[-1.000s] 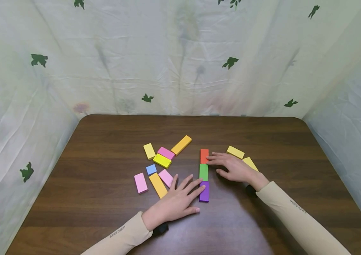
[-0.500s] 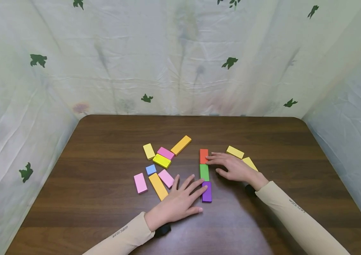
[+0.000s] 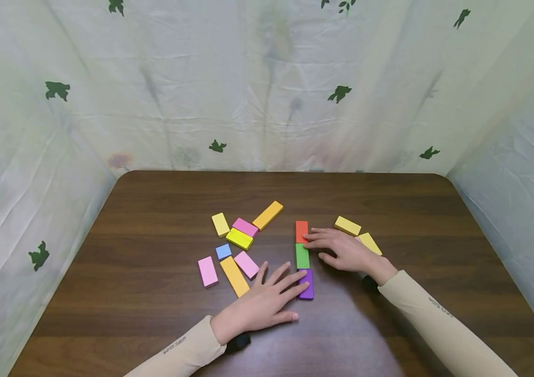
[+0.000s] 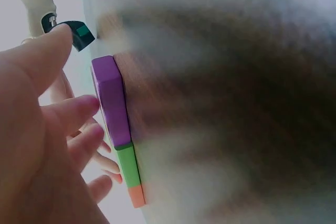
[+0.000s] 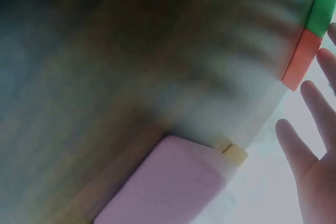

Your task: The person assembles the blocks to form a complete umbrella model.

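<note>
A red block point(image 3: 301, 229), a green block point(image 3: 302, 257) and a purple block point(image 3: 308, 291) lie end to end in a column on the wooden table. My left hand point(image 3: 263, 302) is spread, its fingertips touching the left side and top of the purple block. In the left wrist view the purple block point(image 4: 111, 109) stands nearest, right beside the fingertips. From the right, my right hand point(image 3: 342, 250) reaches with extended fingers to where red and green meet. The right wrist view has those fingers right along the red block point(image 5: 302, 59).
Left of the column lie several loose blocks: a blue block point(image 3: 223, 251), a bright yellow block point(image 3: 240, 238), a long orange block point(image 3: 235, 276) and pink ones. Beyond my right wrist are two pale yellow blocks point(image 3: 347, 225). A patterned curtain point(image 3: 267, 94) hangs behind the table.
The purple block and the green block's near end have shifted slightly right. My left hand moved right, then slightly back. My right fingertips have slid a little nearer, toward the green block.
</note>
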Tool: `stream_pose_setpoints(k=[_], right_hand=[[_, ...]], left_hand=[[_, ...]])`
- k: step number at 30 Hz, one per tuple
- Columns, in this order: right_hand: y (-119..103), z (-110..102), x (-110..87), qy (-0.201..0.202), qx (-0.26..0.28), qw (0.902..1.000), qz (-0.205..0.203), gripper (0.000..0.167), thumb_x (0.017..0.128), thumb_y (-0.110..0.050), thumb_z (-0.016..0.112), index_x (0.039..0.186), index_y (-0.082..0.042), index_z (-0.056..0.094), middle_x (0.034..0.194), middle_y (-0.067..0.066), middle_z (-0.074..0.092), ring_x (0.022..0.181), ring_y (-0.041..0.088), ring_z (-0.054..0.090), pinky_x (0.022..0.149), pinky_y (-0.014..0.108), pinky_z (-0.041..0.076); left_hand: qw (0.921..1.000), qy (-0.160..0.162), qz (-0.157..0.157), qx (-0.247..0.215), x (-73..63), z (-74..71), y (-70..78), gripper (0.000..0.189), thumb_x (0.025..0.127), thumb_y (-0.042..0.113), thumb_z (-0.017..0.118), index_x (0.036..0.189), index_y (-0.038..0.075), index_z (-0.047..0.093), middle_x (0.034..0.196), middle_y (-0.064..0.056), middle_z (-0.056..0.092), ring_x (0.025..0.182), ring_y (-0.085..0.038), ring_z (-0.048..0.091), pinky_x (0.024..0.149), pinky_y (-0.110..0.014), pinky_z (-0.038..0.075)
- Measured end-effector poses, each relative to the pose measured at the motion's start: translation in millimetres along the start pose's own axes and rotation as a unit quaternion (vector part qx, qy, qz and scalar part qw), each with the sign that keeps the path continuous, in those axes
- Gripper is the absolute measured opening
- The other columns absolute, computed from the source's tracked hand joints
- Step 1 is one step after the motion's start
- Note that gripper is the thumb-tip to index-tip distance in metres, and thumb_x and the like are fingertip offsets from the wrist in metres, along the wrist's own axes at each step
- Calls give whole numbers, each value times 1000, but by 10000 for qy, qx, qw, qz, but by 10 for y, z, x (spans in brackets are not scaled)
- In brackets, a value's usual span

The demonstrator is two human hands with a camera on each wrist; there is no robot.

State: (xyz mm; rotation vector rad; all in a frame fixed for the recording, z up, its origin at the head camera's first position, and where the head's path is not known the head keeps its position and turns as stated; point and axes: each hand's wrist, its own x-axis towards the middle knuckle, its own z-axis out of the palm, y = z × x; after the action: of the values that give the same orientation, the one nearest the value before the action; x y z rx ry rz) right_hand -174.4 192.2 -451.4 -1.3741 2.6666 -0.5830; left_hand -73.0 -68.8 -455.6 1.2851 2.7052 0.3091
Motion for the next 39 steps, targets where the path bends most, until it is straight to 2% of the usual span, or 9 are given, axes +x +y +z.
stream_pose_setpoints(k=[9, 18, 25, 30, 36, 39], right_hand=[[8, 13, 19, 84, -45, 9999, -107, 35, 90, -10, 58, 125, -10, 65, 137, 5, 54, 132, 27, 41, 105, 49, 31], [5, -4, 11, 40, 66, 10000, 36, 35, 91, -9, 58, 125, -11, 65, 139, 4, 52, 133, 26, 40, 105, 49, 32], [12, 8, 20, 65, 101, 9999, -45, 35, 90, -8, 57, 125, -9, 65, 137, 6, 53, 132, 27, 41, 105, 50, 31], [7, 4, 18, 76, 131, 9999, -37, 35, 90, -8, 58, 125, -8, 65, 137, 6, 54, 132, 27, 42, 105, 50, 31], [17, 14, 20, 169, 124, 9997, -120, 36, 88, -6, 59, 124, -8, 65, 135, 7, 55, 130, 28, 44, 103, 49, 34], [24, 20, 25, 248, 67, 9994, -235, 35, 87, -5, 59, 122, -8, 66, 133, 8, 57, 128, 29, 46, 102, 50, 35]], left_hand=[[10000, 6, -14, -82, -25, 15, 3, 64, 95, 52, 49, 150, 23, 34, 156, 2, 24, 144, -29, 13, 104, -67, 11], [10000, 37, 4, -62, -22, 10, 4, 65, 95, 51, 50, 151, 22, 34, 156, 1, 23, 143, -29, 14, 104, -67, 12], [9999, 36, -14, -112, -13, -25, -12, 66, 95, 51, 50, 151, 22, 31, 156, 0, 24, 143, -28, 14, 104, -67, 12], [9995, 287, -118, 24, 31, -120, -136, 65, 95, 48, 52, 151, 20, 33, 155, -2, 27, 142, -27, 19, 104, -66, 15], [9965, 753, -352, 61, 70, -272, -401, 65, 93, 42, 59, 149, 15, 37, 153, -5, 30, 139, -29, 28, 104, -64, 20], [9951, 825, -533, -54, 75, -348, -537, 64, 94, 40, 59, 148, 13, 37, 153, -7, 30, 138, -30, 29, 103, -65, 20]])
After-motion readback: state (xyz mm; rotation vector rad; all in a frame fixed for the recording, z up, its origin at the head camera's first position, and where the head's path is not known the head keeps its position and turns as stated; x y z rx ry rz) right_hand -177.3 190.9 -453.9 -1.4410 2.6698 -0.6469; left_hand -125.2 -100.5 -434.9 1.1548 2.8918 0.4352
